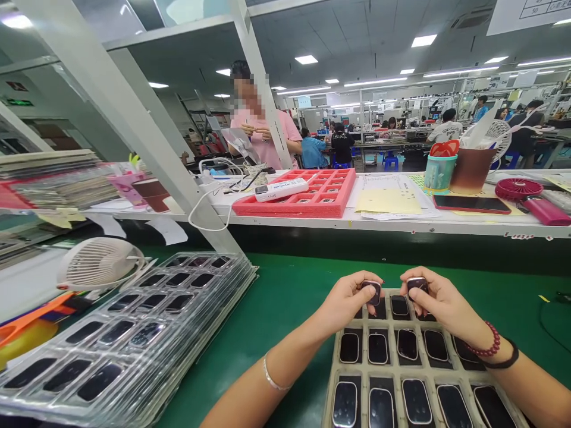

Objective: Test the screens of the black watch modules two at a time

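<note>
My left hand (pixel 358 295) pinches a smartwatch case (pixel 372 292) with a dark screen between thumb and fingers. A second smartwatch case (pixel 417 286), also dark-faced, is gripped by my right hand (pixel 430 298), its thumb lying across the screen. Both hands are raised over the far row of a pale compartment tray (pixel 363 370). Rows of watch cases, such as this near one (pixel 417 401), lie face up in the tray's cells, one per cell. My fingers and wrists cover parts of the far cells.
Stacked clear plastic trays (pixel 178 333) of dark screens stand left on the green mat (pixel 267 309), beside a white fan (pixel 100 264). A shelf (pixel 285 223) ahead bears a red foam tray (pixel 289 208), a phone (pixel 471 204) and cups. A person in pink (pixel 285 131) stands beyond.
</note>
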A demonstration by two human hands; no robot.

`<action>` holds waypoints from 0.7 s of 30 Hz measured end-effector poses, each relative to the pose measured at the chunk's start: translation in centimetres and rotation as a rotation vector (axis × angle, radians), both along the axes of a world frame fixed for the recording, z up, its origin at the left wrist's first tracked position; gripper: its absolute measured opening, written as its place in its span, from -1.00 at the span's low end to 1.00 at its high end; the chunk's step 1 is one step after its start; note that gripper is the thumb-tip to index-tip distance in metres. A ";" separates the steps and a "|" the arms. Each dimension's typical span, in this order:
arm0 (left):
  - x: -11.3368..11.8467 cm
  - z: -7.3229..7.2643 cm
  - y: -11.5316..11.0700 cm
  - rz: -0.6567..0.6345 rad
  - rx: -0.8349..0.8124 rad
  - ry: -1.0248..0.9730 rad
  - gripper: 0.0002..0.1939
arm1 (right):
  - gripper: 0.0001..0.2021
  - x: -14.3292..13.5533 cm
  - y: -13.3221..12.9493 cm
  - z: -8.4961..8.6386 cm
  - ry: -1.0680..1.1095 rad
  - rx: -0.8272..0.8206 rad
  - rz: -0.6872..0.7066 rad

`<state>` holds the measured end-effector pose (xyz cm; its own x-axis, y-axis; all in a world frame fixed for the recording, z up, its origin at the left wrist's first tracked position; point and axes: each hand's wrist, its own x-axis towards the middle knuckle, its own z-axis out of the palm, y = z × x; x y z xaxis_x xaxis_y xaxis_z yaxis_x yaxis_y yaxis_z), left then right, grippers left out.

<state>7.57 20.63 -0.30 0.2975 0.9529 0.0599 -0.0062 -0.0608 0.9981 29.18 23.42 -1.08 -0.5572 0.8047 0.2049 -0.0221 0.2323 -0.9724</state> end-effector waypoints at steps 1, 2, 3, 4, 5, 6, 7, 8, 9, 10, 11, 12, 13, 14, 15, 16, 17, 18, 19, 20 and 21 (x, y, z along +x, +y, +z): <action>0.0 -0.1 0.0 0.001 0.015 0.005 -0.73 | -0.75 -0.1 -0.1 0.1 -0.005 0.026 -0.011; 0.0 -0.2 0.0 0.003 0.032 0.016 -0.69 | -0.71 -0.1 -0.2 0.2 -0.010 0.041 -0.009; -0.1 -0.3 -0.1 0.008 0.050 0.032 -0.64 | -0.65 -0.2 -0.3 0.2 -0.012 0.041 0.008; -0.1 -0.4 -0.1 0.016 0.065 0.051 -0.61 | -0.61 -0.2 -0.4 0.3 -0.008 0.029 0.036; -0.1 -0.4 -0.1 0.025 0.075 0.075 -0.60 | -0.59 -0.3 -0.5 0.4 -0.003 0.010 0.069; -0.1 -0.3 -0.2 0.031 0.079 0.098 -0.62 | -0.60 -0.2 -0.4 0.4 0.000 -0.011 0.098; -0.1 -0.3 -0.2 0.031 0.079 0.114 -0.65 | -0.62 -0.2 -0.4 0.4 0.000 -0.029 0.115; -0.1 -0.2 -0.3 0.029 0.076 0.119 -0.69 | -0.67 -0.1 -0.3 0.3 -0.002 -0.039 0.116; -0.1 -0.1 -0.3 0.026 0.073 0.124 -0.73 | -0.72 -0.1 -0.3 0.2 -0.005 -0.041 0.102; -0.1 -0.1 -0.3 0.022 0.066 0.131 -0.74 | -0.76 0.0 -0.2 0.2 -0.011 -0.039 0.080; -0.1 0.0 -0.3 0.019 0.056 0.140 -0.73 | -0.79 0.0 -0.2 0.1 -0.016 -0.034 0.056; -0.1 0.0 -0.4 0.018 0.045 0.151 -0.70 | -0.81 0.0 -0.1 0.0 -0.019 -0.028 0.038; -0.2 0.0 -0.4 0.018 0.036 0.163 -0.65 | -0.82 0.0 -0.1 0.0 -0.019 -0.024 0.029; -0.2 0.0 -0.4 0.016 0.032 0.166 -0.62 | -0.80 -0.1 -0.1 0.0 -0.017 -0.026 0.029; -0.2 0.0 -0.4 0.011 0.037 0.161 -0.59 | -0.76 -0.1 -0.1 0.0 -0.014 -0.033 0.038; -0.2 0.0 -0.4 0.006 0.047 0.147 -0.57 | -0.71 -0.2 -0.2 0.1 -0.006 -0.041 0.052; -0.2 0.1 -0.3 0.008 0.058 0.133 -0.58 | -0.67 -0.2 -0.2 0.1 0.002 -0.049 0.069; -0.2 0.1 -0.3 0.012 0.065 0.124 -0.61 | -0.64 -0.3 -0.2 0.2 0.008 -0.054 0.086; -0.1 0.1 -0.3 0.017 0.066 0.121 -0.66 | -0.64 -0.3 -0.3 0.2 0.009 -0.055 0.101; -0.1 0.1 -0.3 0.019 0.060 0.123 -0.71 | -0.65 -0.2 -0.3 0.2 0.008 -0.053 0.115; 0.0 0.0 -0.3 0.017 0.053 0.123 -0.75 | -0.66 -0.2 -0.4 0.2 0.008 -0.051 0.127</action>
<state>7.52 20.38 -0.27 0.2896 0.9542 0.0744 0.1177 -0.1127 0.9866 28.95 23.07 -0.88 -0.6537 0.7373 0.1706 -0.0560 0.1776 -0.9825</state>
